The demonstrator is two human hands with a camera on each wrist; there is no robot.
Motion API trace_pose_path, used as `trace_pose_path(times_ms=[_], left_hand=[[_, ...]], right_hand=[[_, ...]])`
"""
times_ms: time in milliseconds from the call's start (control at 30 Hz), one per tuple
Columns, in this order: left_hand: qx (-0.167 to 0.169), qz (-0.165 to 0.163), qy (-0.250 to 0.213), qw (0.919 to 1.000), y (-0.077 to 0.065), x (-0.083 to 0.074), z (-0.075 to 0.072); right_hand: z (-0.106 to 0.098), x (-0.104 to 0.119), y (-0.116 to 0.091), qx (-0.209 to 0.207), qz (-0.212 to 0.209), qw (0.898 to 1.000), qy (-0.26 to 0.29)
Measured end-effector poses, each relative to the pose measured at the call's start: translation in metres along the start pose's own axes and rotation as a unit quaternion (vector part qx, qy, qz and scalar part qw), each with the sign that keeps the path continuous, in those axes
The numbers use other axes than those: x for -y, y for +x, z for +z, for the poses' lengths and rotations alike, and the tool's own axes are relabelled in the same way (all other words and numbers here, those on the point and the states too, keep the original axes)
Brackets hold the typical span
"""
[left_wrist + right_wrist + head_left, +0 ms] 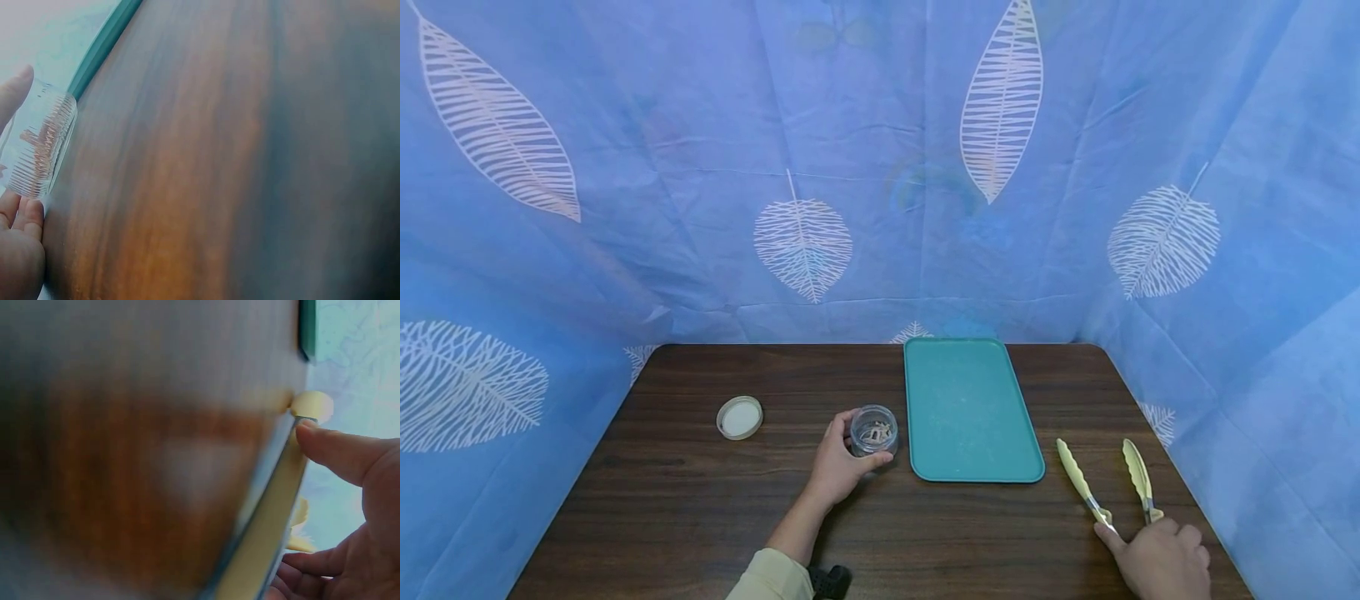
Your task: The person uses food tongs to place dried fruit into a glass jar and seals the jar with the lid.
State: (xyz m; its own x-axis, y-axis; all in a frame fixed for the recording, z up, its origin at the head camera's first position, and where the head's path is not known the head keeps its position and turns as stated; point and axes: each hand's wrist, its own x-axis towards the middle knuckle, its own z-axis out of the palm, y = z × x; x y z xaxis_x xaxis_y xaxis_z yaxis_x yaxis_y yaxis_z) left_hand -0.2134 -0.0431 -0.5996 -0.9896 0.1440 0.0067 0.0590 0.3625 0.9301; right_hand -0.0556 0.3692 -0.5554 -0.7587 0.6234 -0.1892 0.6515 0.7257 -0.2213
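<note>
My left hand (837, 468) grips a small clear glass jar (874, 421) that stands open on the table, its thumb on the near side and its fingers round the far left side. Several small pale pieces (876, 432) lie inside; their kind is too small to tell. In the left wrist view the jar (40, 140) shows ribbed walls between thumb and fingers. At the table's right, my right hand (1163, 557) holds a pair of pale yellow tongs (1075, 472), spread wide with tips pointing away. The right wrist view shows the thumb against one arm of the tongs (269, 512).
A teal tray (973, 408) lies between the jar and the tongs. Left of the jar, a round lid (740, 417) with a white inside rests on the dark wooden table (647, 492). Blue leaf-patterned cloth (880, 167) hangs behind and at both sides.
</note>
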Motion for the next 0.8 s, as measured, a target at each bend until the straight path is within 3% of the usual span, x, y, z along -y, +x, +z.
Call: trace_pose_path(times_ms=[267,367,667,800], left_hand=[[0.003,-0.003,0.000,1.0000,0.000,0.000,0.000],[0.007,-0.004,0.002,1.0000,-0.001,0.001,-0.001],[0.033,-0.003,-0.002,0.9995,-0.001,0.003,-0.006],[0.039,-0.003,-0.009,0.9992,-0.002,0.002,-0.008]], right_hand=[[-0.007,0.011,-0.006,-0.114,-0.042,0.991,0.052],[-0.012,0.023,-0.007,-0.130,-0.069,0.987,0.070],[-0.012,0.075,-0.020,-0.065,-0.167,0.981,0.080],[-0.005,0.100,-0.028,-0.070,-0.229,0.967,0.086]])
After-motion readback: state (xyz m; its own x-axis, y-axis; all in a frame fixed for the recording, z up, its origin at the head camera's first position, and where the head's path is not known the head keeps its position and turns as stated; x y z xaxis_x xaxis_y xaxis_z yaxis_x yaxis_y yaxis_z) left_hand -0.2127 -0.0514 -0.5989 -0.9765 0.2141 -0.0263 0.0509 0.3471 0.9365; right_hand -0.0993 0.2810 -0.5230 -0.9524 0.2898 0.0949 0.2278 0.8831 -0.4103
